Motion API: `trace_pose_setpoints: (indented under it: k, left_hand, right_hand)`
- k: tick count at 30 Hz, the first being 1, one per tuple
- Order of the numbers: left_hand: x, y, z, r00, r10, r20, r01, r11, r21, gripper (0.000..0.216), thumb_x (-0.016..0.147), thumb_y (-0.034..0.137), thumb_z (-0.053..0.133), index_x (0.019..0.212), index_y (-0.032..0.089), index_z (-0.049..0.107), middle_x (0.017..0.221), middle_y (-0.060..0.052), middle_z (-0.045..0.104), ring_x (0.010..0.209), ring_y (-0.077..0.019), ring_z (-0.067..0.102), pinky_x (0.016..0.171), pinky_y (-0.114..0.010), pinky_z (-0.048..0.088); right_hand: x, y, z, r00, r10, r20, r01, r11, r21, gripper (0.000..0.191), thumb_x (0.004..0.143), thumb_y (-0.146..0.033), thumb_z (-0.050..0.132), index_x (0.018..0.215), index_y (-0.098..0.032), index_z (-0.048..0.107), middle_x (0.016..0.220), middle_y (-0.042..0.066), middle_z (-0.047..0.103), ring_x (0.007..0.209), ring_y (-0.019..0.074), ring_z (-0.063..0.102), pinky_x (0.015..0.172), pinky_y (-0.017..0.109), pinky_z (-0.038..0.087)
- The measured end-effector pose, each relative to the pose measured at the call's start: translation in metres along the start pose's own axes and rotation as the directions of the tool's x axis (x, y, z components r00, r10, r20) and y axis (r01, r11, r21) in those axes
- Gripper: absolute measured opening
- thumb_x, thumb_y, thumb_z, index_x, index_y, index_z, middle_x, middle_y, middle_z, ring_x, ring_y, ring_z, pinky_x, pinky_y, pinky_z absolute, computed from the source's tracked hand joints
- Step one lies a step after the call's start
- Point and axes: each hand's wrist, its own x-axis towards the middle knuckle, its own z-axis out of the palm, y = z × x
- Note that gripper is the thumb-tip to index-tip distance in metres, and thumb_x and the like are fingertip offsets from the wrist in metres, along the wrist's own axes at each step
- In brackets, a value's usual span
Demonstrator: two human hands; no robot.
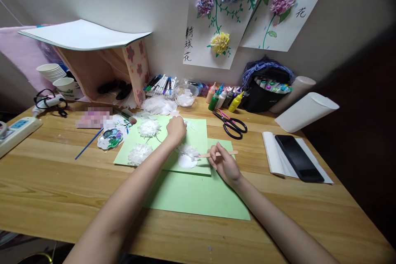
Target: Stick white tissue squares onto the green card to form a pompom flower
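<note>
My left hand (176, 129) is closed in a loose fist and rests on the upper green sheet (198, 130), pressing something white I cannot make out. My right hand (224, 165) pinches a flat wooden stick (230, 153) whose tip lies against a white tissue-paper flower (188, 156) on that sheet. Two more white paper flowers (149, 128) (139, 153) sit on the sheet's left half. A second green sheet (198, 194) lies under it, nearer to me.
Black scissors (232, 126) lie behind my right hand, with paint bottles (223, 99) and a marker case (267, 90) by the wall. A phone (298, 157) on a notebook is at right. At left lie a paint palette (110, 137), a blue brush (88, 144) and a power strip (17, 130).
</note>
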Motion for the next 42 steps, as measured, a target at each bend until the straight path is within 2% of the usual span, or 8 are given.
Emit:
trace_pose_setpoints:
  k: [8, 13, 16, 19, 24, 30, 34, 42]
  left_hand:
    - [-0.011, -0.010, -0.014, 0.980, 0.094, -0.177, -0.120, 0.983, -0.138, 0.009, 0.086, 0.024, 0.049, 0.085, 0.019, 0.057, 0.094, -0.008, 0.067, 0.089, -0.0214, 0.061, 0.068, -0.030, 0.042]
    - [-0.043, -0.014, -0.045, 0.926, 0.246, -0.286, -0.353, 0.834, -0.425, 0.006, 0.079, 0.025, 0.063, 0.077, 0.019, 0.063, 0.080, -0.002, 0.070, 0.075, -0.0152, 0.061, 0.069, -0.026, 0.043]
    - [-0.078, -0.012, -0.053, 0.926, 0.361, -0.110, -0.354, 0.730, -0.585, 0.014, 0.076, 0.033, 0.068, 0.073, 0.020, 0.068, 0.074, 0.000, 0.070, 0.068, -0.0135, 0.060, 0.062, -0.024, 0.042]
    - [-0.105, -0.010, -0.042, 0.887, 0.453, 0.089, -0.298, 0.710, -0.638, 0.010, 0.076, 0.030, 0.067, 0.073, 0.020, 0.070, 0.075, 0.000, 0.072, 0.068, -0.0129, 0.060, 0.061, -0.024, 0.042]
    - [-0.119, -0.008, -0.014, 0.884, 0.449, 0.128, -0.309, 0.768, -0.560, 0.008, 0.080, 0.024, 0.061, 0.078, 0.021, 0.068, 0.078, 0.001, 0.070, 0.067, -0.0118, 0.058, 0.062, -0.024, 0.042]
    - [-0.131, -0.002, -0.001, 0.913, 0.404, 0.058, -0.344, 0.838, -0.423, 0.008, 0.082, 0.021, 0.055, 0.079, 0.020, 0.063, 0.077, -0.001, 0.065, 0.071, -0.0148, 0.056, 0.064, -0.028, 0.041]
    - [-0.135, 0.001, 0.006, 0.938, 0.344, -0.031, -0.330, 0.867, -0.374, 0.008, 0.084, 0.021, 0.053, 0.080, 0.019, 0.059, 0.076, -0.002, 0.063, 0.070, -0.0149, 0.054, 0.063, -0.028, 0.041]
    - [-0.134, 0.001, 0.013, 0.939, 0.337, -0.069, -0.341, 0.886, -0.316, 0.014, 0.083, 0.023, 0.058, 0.096, 0.019, 0.056, 0.076, 0.000, 0.063, 0.067, -0.0138, 0.054, 0.061, -0.027, 0.040]
  right_hand:
    - [0.001, -0.004, -0.003, 1.000, 0.016, -0.020, -0.014, 0.997, 0.074, 0.053, 0.082, -0.064, 0.046, 0.051, -0.021, 0.049, 0.042, -0.005, 0.032, 0.041, 0.0115, 0.031, 0.049, 0.027, 0.030]
    - [0.001, -0.004, -0.008, 0.996, -0.037, -0.077, 0.050, 0.984, 0.171, 0.056, 0.085, -0.063, 0.041, 0.049, -0.021, 0.049, 0.037, -0.005, 0.033, 0.041, 0.0112, 0.030, 0.056, 0.027, 0.036]
    - [0.002, -0.005, -0.012, 0.985, -0.082, -0.149, 0.114, 0.969, 0.220, 0.058, 0.087, -0.061, 0.038, 0.047, -0.021, 0.048, 0.034, -0.005, 0.032, 0.039, 0.0106, 0.030, 0.058, 0.026, 0.039]
    - [0.002, -0.007, -0.017, 0.980, -0.074, -0.183, 0.125, 0.951, 0.283, 0.060, 0.087, -0.062, 0.036, 0.046, -0.021, 0.046, 0.031, -0.005, 0.030, 0.039, 0.0106, 0.032, 0.056, 0.025, 0.039]
    - [0.003, -0.009, -0.021, 0.982, -0.076, -0.174, 0.125, 0.949, 0.289, 0.061, 0.088, -0.062, 0.034, 0.046, -0.020, 0.047, 0.031, -0.004, 0.032, 0.037, 0.0095, 0.028, 0.051, 0.023, 0.035]
    - [0.002, -0.009, -0.027, 0.981, -0.134, -0.141, 0.155, 0.976, 0.153, 0.068, 0.089, -0.061, 0.031, 0.036, -0.020, 0.039, 0.027, -0.004, 0.020, 0.033, 0.0087, 0.021, 0.040, 0.024, 0.021]
    - [-0.002, -0.005, -0.031, 0.983, -0.167, -0.074, 0.157, 0.980, -0.121, 0.067, 0.089, -0.060, 0.033, 0.037, -0.019, 0.044, 0.029, -0.004, 0.025, 0.030, 0.0074, 0.022, 0.036, 0.025, 0.013]
    - [-0.008, -0.005, -0.026, 0.991, -0.136, 0.016, 0.130, 0.899, -0.418, 0.061, 0.091, -0.057, 0.033, 0.051, -0.017, 0.053, 0.039, -0.003, 0.043, 0.034, 0.0060, 0.038, 0.039, 0.023, 0.025]
